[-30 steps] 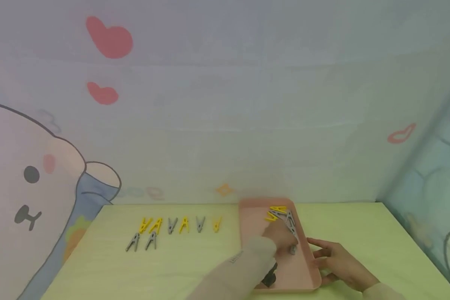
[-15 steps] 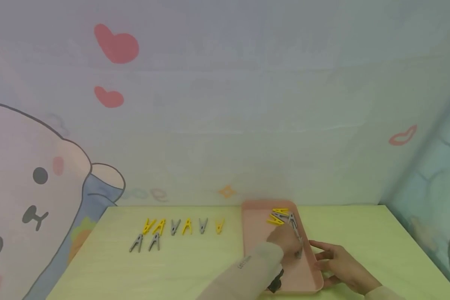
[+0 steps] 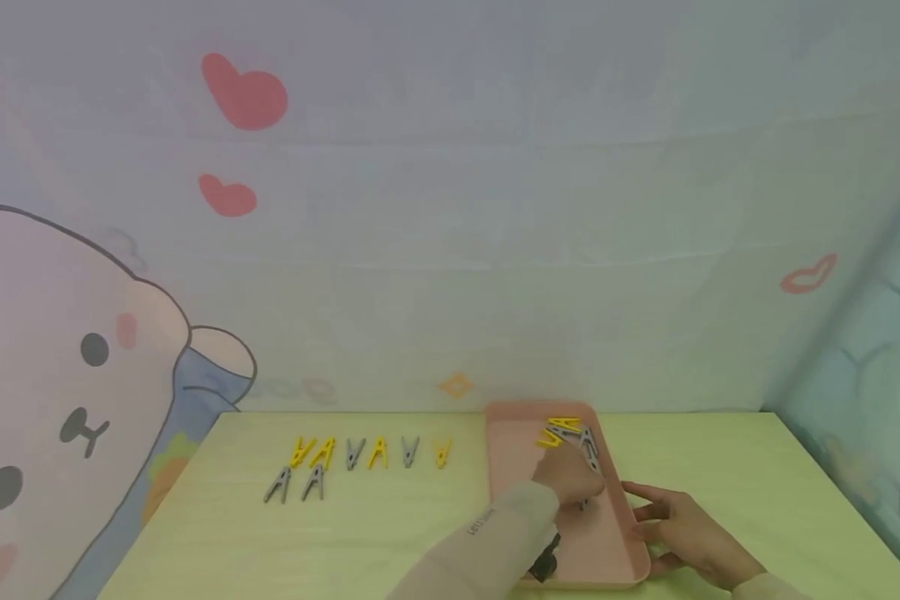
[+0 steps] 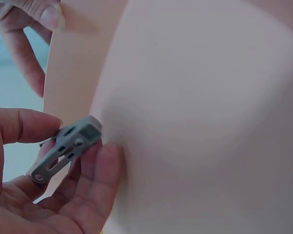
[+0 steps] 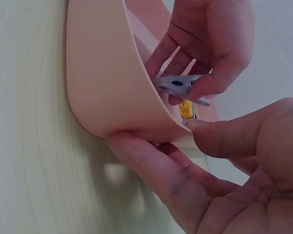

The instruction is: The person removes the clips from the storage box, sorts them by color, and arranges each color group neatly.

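In the head view my left hand (image 3: 567,475) reaches down into a pink tray (image 3: 600,575). It pinches a grey clothespin (image 4: 71,146) between thumb and fingers, close over the tray's floor in the left wrist view. My right hand (image 3: 686,533) grips the tray's right wall from outside, thumb (image 5: 224,136) at the rim and fingers below. At the tray's far right lie several grey clothespins (image 3: 588,442) and yellow clothespins (image 3: 564,423), partly hidden by my left hand.
Left of the tray, several yellow clothespins (image 3: 377,452) and grey clothespins (image 3: 410,451) lie in a row on the pale yellow table (image 3: 390,542). Two more grey clothespins (image 3: 313,482) sit nearer. A patterned cloth (image 3: 450,208) hangs behind the table's back edge.
My left hand, still pinching the grey clothespin, has shifted slightly left, away from the tray's right wall. The whole head view has drifted a little. My right hand keeps its grip.
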Motion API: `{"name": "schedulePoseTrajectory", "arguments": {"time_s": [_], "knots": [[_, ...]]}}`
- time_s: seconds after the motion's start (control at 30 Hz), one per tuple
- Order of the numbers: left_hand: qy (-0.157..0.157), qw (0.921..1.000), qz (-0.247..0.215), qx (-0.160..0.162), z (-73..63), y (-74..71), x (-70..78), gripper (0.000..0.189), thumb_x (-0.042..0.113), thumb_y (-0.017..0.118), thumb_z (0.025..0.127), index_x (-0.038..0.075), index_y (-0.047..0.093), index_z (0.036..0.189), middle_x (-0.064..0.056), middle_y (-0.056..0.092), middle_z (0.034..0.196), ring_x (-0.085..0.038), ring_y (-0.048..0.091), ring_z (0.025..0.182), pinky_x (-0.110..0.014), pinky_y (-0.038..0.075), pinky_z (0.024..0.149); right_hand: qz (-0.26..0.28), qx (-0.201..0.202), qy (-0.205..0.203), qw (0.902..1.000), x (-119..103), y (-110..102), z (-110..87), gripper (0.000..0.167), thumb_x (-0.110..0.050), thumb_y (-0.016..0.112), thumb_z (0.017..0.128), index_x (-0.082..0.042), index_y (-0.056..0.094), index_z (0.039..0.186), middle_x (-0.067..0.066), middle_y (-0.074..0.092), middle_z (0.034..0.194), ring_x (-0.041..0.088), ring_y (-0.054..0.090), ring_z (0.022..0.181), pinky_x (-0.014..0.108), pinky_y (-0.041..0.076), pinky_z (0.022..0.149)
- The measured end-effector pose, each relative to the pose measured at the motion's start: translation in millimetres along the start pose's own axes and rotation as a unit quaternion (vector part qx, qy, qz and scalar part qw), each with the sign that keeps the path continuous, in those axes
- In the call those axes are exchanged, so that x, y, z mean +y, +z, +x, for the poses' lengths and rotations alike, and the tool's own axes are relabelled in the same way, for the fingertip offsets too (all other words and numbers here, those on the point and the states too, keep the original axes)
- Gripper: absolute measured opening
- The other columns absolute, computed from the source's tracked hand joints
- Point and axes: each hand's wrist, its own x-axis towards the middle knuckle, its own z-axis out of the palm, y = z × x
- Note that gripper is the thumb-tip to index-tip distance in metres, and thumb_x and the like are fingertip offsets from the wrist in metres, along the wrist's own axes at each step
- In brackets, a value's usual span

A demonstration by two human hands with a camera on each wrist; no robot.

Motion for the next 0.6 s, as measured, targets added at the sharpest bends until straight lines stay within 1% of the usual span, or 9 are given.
{"name": "schedulePoseTrajectory", "arguments": {"time_s": [0.1,0.17,0.2,0.27,0.33,0.4,0.5,0.6], "knots": [[0.007,0.9999,-0.005,0.01,1.2,-5.0,-1.8,0.021,0.015,0.068,0.077,0.013,0.054,0.062,0.002,0.048,0.052,-0.013,0.039,0.042,-0.029,0.029,0.041,0.002,-0.01,-0.006,0.9999,0,-2,-0.4,0.071,0.003,0.063,0.091,0.005,0.027,0.152,0.018,0.063,0.112,0.03,0.068,0.087,0.045,0.057,0.062],[0.007,0.9999,-0.005,0.012,2.6,-8.5,-4.0,0.019,0.015,0.069,0.076,0.013,0.056,0.062,0.003,0.049,0.051,-0.013,0.039,0.042,-0.029,0.029,0.041,0.003,-0.015,-0.009,0.9998,-1,-3,-0.4,0.072,0.001,0.063,0.091,0.005,0.027,0.152,0.018,0.063,0.112,0.03,0.068,0.088,0.046,0.057,0.063],[0.005,0.9999,-0.008,0.011,3.2,-10.6,-5.2,0.021,0.014,0.068,0.076,0.013,0.055,0.06,0.003,0.048,0.049,-0.013,0.038,0.04,-0.029,0.028,0.04,0.002,-0.016,-0.009,0.9998,-1,-4,-0.3,0.072,0.001,0.063,0.091,0.005,0.026,0.152,0.018,0.063,0.112,0.03,0.068,0.088,0.046,0.057,0.063],[0.012,0.9999,-0.002,0.011,4.6,-14.8,-8.1,0.028,0.01,0.066,0.074,0.015,0.047,0.054,0.006,0.042,0.045,-0.011,0.033,0.038,-0.028,0.023,0.039,-0.001,-0.012,-0.005,0.9999,-1,-4,0.2,0.071,0.001,0.063,0.091,0.005,0.027,0.152,0.018,0.063,0.113,0.029,0.067,0.088,0.045,0.057,0.063],[0.024,0.9996,0.006,0.012,6.1,-19.4,-11.8,0.034,0.005,0.062,0.071,0.017,0.037,0.05,0.007,0.033,0.04,-0.01,0.025,0.036,-0.027,0.018,0.038,-0.005,-0.003,0.002,1.0,-1,-4,0.4,0.069,0.002,0.062,0.091,0.005,0.028,0.152,0.018,0.062,0.113,0.029,0.067,0.087,0.045,0.057,0.063],[0.039,0.999,0.018,0.017,7.0,-24.7,-16.0,0.039,0.001,0.058,0.068,0.018,0.029,0.049,0.009,0.026,0.039,-0.008,0.019,0.036,-0.026,0.014,0.039,-0.009,0.011,0.011,0.9998,-2,-3,0.9,0.068,0.004,0.062,0.091,0.004,0.03,0.151,0.018,0.062,0.112,0.028,0.067,0.086,0.045,0.057,0.062],[0.05,0.9981,0.027,0.025,6.2,-34.9,-22.9,0.04,-0.001,0.057,0.068,0.019,0.027,0.049,0.01,0.022,0.04,-0.007,0.016,0.038,-0.025,0.014,0.04,-0.011,0.026,0.024,0.9993,-3,1,1.6,0.066,0.005,0.061,0.091,0.003,0.032,0.151,0.018,0.062,0.111,0.027,0.066,0.085,0.045,0.057,0.062],[0.055,0.9978,0.022,0.03,3.2,-47.5,-29.4,0.039,0.0,0.059,0.07,0.018,0.031,0.049,0.01,0.025,0.042,-0.008,0.02,0.039,-0.025,0.017,0.041,-0.012,0.041,0.037,0.9984,-5,6,2.9,0.065,0.006,0.061,0.091,0.002,0.035,0.15,0.018,0.063,0.11,0.027,0.067,0.083,0.044,0.057,0.061]]}}
